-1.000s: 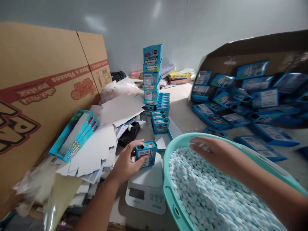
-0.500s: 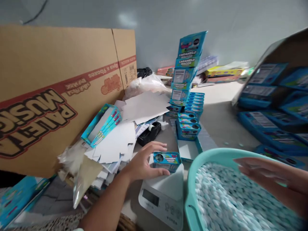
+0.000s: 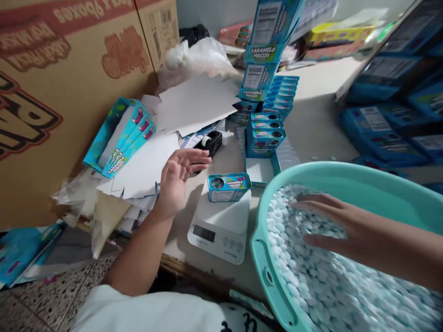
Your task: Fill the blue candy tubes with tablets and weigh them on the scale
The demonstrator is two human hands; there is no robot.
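Observation:
A small blue candy box [image 3: 229, 188] marked "Caramelo Macizo" rests on a white kitchen scale [image 3: 218, 240], whose digits are too dim to read. Just left of the box, my left hand [image 3: 180, 177] hovers with its fingers stretched out and nothing in it. On the right, my right hand [image 3: 328, 221] reaches into a turquoise tub [image 3: 260, 251], fingers apart, touching the pale blue and white candies [image 3: 297, 272]. Behind the scale, several upright small boxes [image 3: 265, 140] stand in a shallow open tray [image 3: 261, 170].
A large cardboard carton [image 3: 79, 106] stands at the left. Flat white card sheets [image 3: 197, 101] and a black tape dispenser [image 3: 213, 142] lie beyond my left hand. A tall stack of blue display boxes [image 3: 259, 69] rises at the back; more blue packs [image 3: 374, 124] fill the right side.
My left hand has let go of the candy box and moved away left. My right hand has lowered into the candies. The view has tilted downward.

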